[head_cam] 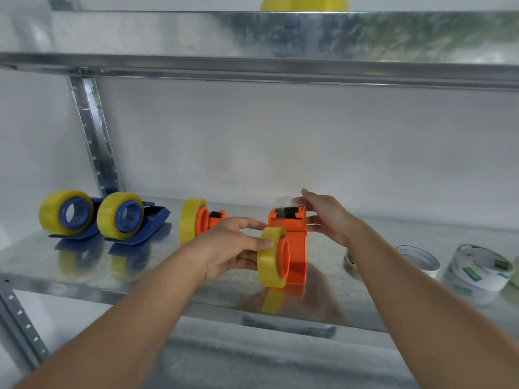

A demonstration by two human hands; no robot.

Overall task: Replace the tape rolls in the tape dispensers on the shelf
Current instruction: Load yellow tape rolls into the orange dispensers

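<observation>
A: Status on the near orange plastic tape dispenser [292, 248]?

B: It stands on the galvanised metal shelf [84, 256]. My left hand [227, 248] has its grip curled round the yellow tape roll [271, 258] on the hub. My right hand [325, 217] is up at the serrated cutter, fingers fairly straight, touching the loose clear tape end [283, 200]. Blur there; can't tell if it pinches.

A: Risks?

B: I judge the tape end could fold back and stick to itself, or skin could catch the teeth. The sheet metal is slick; the dispenser may skate.

A: Surroundings?

B: Two blue plastic dispensers [132, 220] and a second orange one [202, 220], all loaded, to the left. White used rolls [474, 270] to the right. Plain pale wall behind.
</observation>
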